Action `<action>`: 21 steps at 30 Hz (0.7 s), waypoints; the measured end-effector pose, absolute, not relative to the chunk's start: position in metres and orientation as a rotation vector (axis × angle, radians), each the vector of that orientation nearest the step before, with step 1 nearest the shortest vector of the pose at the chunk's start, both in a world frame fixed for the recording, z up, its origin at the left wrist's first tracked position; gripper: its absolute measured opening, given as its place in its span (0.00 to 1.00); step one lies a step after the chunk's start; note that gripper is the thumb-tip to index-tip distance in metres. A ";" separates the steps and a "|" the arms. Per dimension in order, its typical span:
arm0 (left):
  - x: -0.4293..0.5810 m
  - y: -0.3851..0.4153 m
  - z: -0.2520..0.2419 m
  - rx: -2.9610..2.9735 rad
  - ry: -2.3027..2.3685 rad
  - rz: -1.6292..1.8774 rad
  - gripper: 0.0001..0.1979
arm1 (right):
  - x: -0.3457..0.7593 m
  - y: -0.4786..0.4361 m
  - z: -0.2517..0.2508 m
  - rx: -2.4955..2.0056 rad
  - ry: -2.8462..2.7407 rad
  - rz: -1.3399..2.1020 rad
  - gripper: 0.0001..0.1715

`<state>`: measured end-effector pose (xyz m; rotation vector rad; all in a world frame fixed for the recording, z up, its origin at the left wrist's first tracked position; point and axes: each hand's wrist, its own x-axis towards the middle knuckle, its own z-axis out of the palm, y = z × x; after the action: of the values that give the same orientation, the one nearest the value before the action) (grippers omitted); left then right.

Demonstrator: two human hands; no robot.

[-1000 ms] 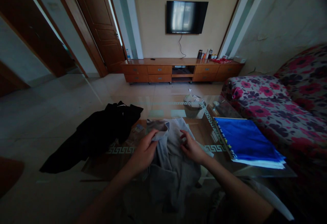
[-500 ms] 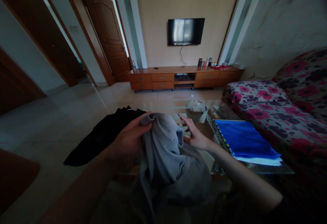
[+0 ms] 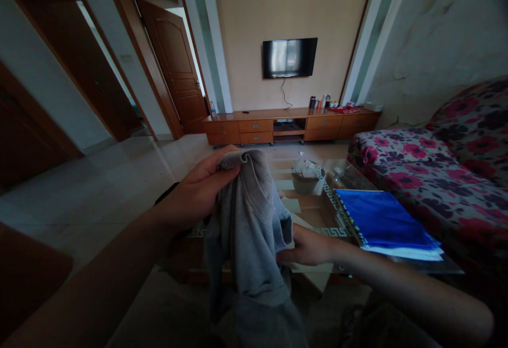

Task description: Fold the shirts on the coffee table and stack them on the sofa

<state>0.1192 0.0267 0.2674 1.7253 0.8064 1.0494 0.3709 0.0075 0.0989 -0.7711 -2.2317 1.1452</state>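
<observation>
A soft grey garment [image 3: 256,231] hangs bunched in front of me, a stitched seam and a folded band showing near its top. My left hand [image 3: 202,184] pinches its upper edge between thumb and fingers. Lower down on the right, my right hand [image 3: 307,244] is closed at the cloth beside an open hem, its fingertips partly hidden by the fabric. Behind my left wrist a sliver of black cloth [image 3: 165,193] shows; most of it is covered.
A glass coffee table [image 3: 313,207] lies beneath the garment. On its right side rests a folded blue cloth [image 3: 384,218] over white layers. A bin [image 3: 307,178] with papers appears near the far edge. The flowered sofa [image 3: 413,173] borders the right, a low cabinet [image 3: 257,131] the far wall.
My left hand has lifted the garment's top edge higher. My right hand, apart and spread before, has come down and closed on the cloth. The black cloth is now mostly hidden.
</observation>
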 end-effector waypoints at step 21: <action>0.039 0.066 0.244 2.249 1.220 0.240 0.09 | 0.507 -0.001 0.263 -1.359 -1.834 0.850 0.22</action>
<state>0.0391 0.0663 0.2439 2.2493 1.2201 0.2402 0.5072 -0.0008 0.2626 -1.3592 -1.8337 0.8496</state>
